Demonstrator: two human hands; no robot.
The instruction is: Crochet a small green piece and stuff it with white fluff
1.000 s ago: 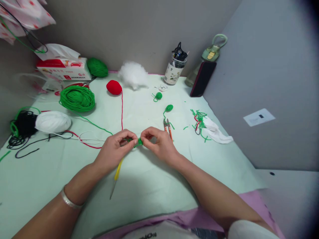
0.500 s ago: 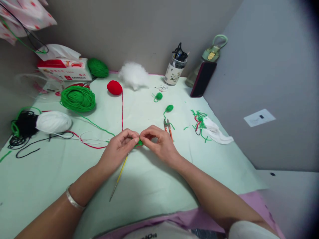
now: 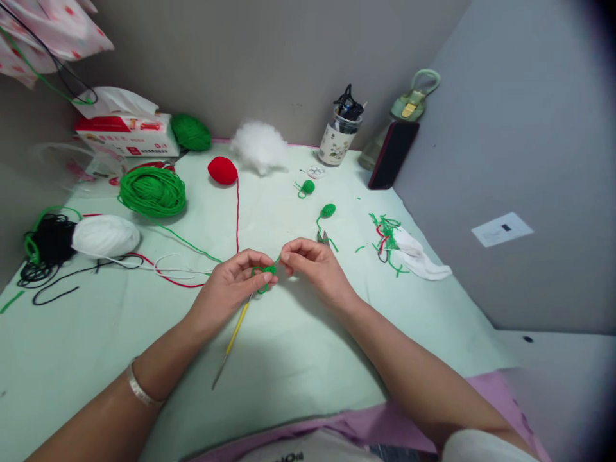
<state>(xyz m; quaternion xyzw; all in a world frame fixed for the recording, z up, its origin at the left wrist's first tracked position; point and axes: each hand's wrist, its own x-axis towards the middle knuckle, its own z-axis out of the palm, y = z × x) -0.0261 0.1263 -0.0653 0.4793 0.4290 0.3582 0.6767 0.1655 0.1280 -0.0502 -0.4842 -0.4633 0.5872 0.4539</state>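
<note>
Head view, speaker one: Surface and surroundings first, please.

Speaker two: Pale green cloth (image 3: 308, 346), lightly creased, with a purple cloth (image 3: 500, 391) at the near right edge. Grey back wall (image 3: 289, 58) behind; a second grey panel (image 3: 520, 141) to the right bears a white card (image 3: 502, 230).

One: Items along the back?

Two: Left to right: tissue pack (image 3: 129, 135), dark green ball (image 3: 191, 132), white fluff (image 3: 260, 147), jar of pens (image 3: 337, 141), then a phone (image 3: 393, 156) propped upright before a bottle (image 3: 409, 106). Nearer, a green skein (image 3: 152, 192) and a red ball (image 3: 222, 171). Yarn scraps (image 3: 385, 234) lie at right, beside a white cloth (image 3: 418, 253).

One: Hands?

Two: Left hand (image 3: 235, 282) grasps a small green yarn piece (image 3: 268, 271) between thumb and fingers, above the middle of the cloth. Right hand (image 3: 312, 266) pinches a green strand (image 3: 278, 260) rising from that piece.

One: And the yellow-handled tool (image 3: 238, 327)?

Two: Slanting out below the left hand (its upper end is hidden, so I cannot tell whether the fingers hold it).
</note>
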